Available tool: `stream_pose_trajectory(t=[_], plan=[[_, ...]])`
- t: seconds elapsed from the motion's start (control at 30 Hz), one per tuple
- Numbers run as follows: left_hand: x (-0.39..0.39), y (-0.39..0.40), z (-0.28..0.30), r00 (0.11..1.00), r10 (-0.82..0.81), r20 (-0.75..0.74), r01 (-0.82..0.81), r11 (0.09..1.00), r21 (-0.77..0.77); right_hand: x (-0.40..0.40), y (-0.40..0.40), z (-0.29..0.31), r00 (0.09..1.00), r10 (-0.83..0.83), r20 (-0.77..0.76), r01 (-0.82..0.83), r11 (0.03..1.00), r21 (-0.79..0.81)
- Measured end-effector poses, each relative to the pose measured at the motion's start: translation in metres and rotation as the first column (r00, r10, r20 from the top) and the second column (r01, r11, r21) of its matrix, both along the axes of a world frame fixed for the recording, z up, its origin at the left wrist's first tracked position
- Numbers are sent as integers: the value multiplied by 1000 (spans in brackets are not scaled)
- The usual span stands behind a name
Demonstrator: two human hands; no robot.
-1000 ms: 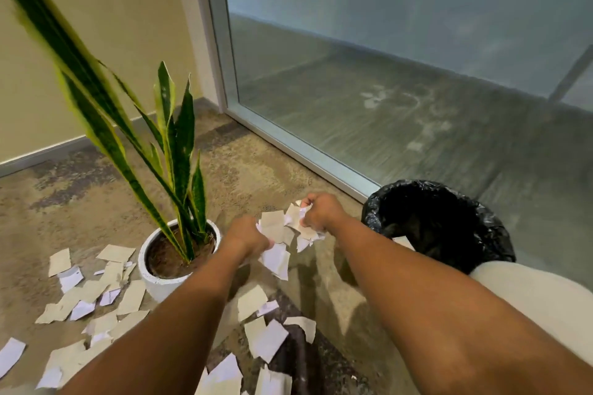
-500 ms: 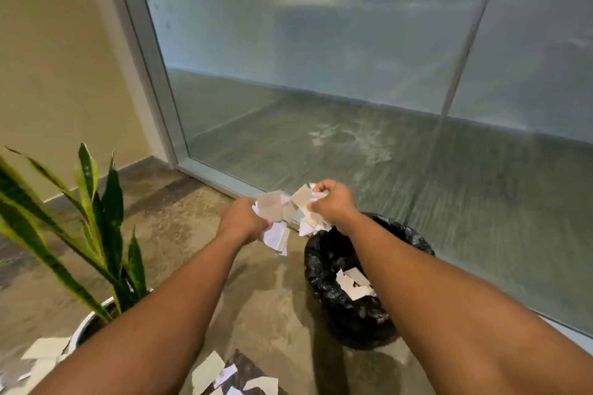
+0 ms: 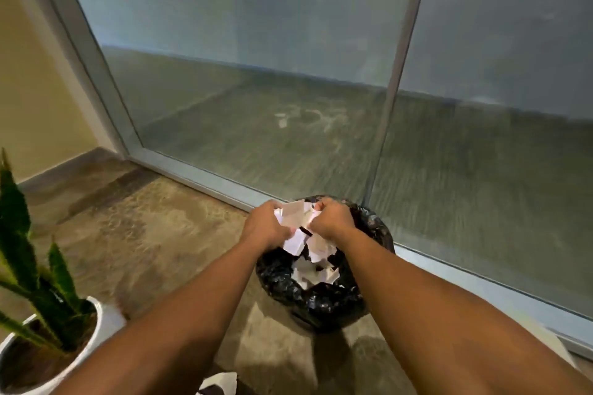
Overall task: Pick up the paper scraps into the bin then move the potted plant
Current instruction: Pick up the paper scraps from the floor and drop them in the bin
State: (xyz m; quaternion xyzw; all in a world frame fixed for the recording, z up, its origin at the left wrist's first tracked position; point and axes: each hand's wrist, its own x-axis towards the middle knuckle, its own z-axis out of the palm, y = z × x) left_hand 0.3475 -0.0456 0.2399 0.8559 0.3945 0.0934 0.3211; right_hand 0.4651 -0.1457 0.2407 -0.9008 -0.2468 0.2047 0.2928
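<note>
Both hands hover together over the black-lined bin (image 3: pixel 324 301). My left hand (image 3: pixel 264 228) and my right hand (image 3: pixel 332 221) grip a bunch of white and beige paper scraps (image 3: pixel 293 213) between them, right above the bin's opening. More scraps (image 3: pixel 313 274) lie inside the bin, and some hang loose under my hands. The potted plant (image 3: pixel 48 295), a snake plant in a white pot, stands at the lower left, well apart from my arms. One scrap (image 3: pixel 219 382) lies on the floor at the bottom edge.
A glass wall with a metal frame (image 3: pixel 199 176) runs diagonally just behind the bin. A beige wall (image 3: pixel 29 74) meets it at the left corner. Mottled brown carpet (image 3: pixel 144 234) lies between plant and bin.
My hands carried the bunch of scraps rightward from beside the plant to above the bin, and drew closer together. The view swung right, so most floor scraps left the frame.
</note>
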Motion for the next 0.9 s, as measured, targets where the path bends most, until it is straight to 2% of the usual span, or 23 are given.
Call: stream_pose_trajectory(t=[0.1,0.2,0.33,0.43,0.53,0.63,0.9], plan=[[-2,-1,-13,994,-105,-10,105,994,11,0,0,-14,988,139,-74,-148,978,-144],[-10,8,-14,995,-90,42,87,993,81,-6,9,-13,979,190,-70,-198,971,-136],[-35,26,-17,988,26,151,-46,990,131,-28,34,-2,982,188,-32,-187,982,25],[-64,37,-26,979,110,169,-135,980,146,-54,55,7,958,241,-156,-210,959,193],[-94,47,-39,980,173,99,-187,971,151,-85,74,16,896,378,-233,-321,914,247],[-125,55,-53,977,213,27,-215,972,99,-114,87,14,851,448,-274,-383,887,258],[-199,61,-111,955,270,-126,-274,961,-19,-172,115,-49,815,489,-311,-455,872,179]])
